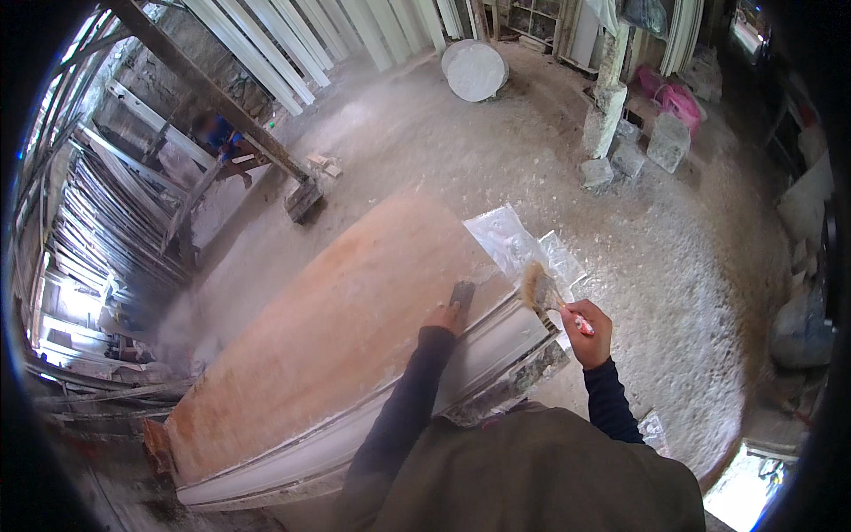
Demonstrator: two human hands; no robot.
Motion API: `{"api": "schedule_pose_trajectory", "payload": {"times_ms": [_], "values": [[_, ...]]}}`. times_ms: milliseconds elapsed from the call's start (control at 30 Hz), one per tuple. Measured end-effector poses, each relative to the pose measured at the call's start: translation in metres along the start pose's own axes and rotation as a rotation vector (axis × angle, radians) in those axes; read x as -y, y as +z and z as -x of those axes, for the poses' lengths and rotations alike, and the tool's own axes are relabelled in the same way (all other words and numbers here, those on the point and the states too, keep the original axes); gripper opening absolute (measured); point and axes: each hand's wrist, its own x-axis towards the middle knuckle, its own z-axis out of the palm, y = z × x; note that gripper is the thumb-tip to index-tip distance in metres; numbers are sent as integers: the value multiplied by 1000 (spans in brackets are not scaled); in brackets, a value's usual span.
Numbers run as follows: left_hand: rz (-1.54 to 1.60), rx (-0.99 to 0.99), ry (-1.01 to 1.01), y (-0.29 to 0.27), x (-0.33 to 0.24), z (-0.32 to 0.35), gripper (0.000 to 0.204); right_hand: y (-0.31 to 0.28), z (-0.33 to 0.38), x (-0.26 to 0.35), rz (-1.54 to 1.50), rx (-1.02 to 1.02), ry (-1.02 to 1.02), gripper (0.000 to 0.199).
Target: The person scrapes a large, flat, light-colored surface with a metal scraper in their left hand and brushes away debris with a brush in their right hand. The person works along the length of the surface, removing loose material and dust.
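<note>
My right hand [589, 335] is closed round the red-and-white handle of a brush [535, 285]. Its pale tan bristles are at the right end of a long white moulding [523, 330], close to its end face. On the brownish tabletop [346, 293], beside the moulding, my left hand [446, 317] is closed on a flat, dark grey rectangular tool like a scraper [462, 293]. The tool points away from me. White dust streaks the tabletop. The moulding runs along the table's near edge, and my left forearm crosses over it.
Clear plastic sheets [505, 238] lie past the table's right end. A wooden post [239, 124] stands at the far left, with a person [222, 137] seated behind it. A round white drum [476, 71], white blocks [669, 142] and leaning white strips [266, 44] stand farther back.
</note>
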Motion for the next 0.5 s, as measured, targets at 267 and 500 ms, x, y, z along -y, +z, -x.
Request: {"api": "schedule_pose_trajectory", "payload": {"times_ms": [267,500], "values": [[10,291,-99,-54,-30,-10,28,7,-1,2,-8,-6,-40,6],[109,-51,-32,19,-15,-51,27,19,-4,19,-75,51,-15,6]]}}
